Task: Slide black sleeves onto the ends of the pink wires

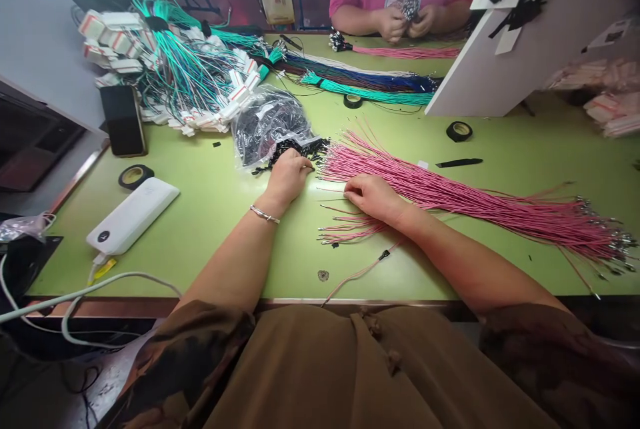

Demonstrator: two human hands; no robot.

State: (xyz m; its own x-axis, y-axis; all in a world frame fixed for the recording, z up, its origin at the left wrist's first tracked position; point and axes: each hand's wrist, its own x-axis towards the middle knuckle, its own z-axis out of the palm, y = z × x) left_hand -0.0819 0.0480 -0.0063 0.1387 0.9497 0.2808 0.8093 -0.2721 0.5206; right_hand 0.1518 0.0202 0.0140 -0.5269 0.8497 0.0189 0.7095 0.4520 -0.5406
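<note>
1. Two hands work at the near end of the pink wires (450,192), which fan across the green table (210,216).
2. Left hand (289,174) pinches at small black connectors (295,149) spilling from the clear bag (270,122); what its fingertips grip is too small to tell. Best to pick one piece only.
3. Right hand (373,197) lies flat, fingers loosely spread, pressing the wires; it should isolate a single strand.
4. Finished wires (345,232) lie just below; keeping them apart from the main bundle avoids mixing.
</note>
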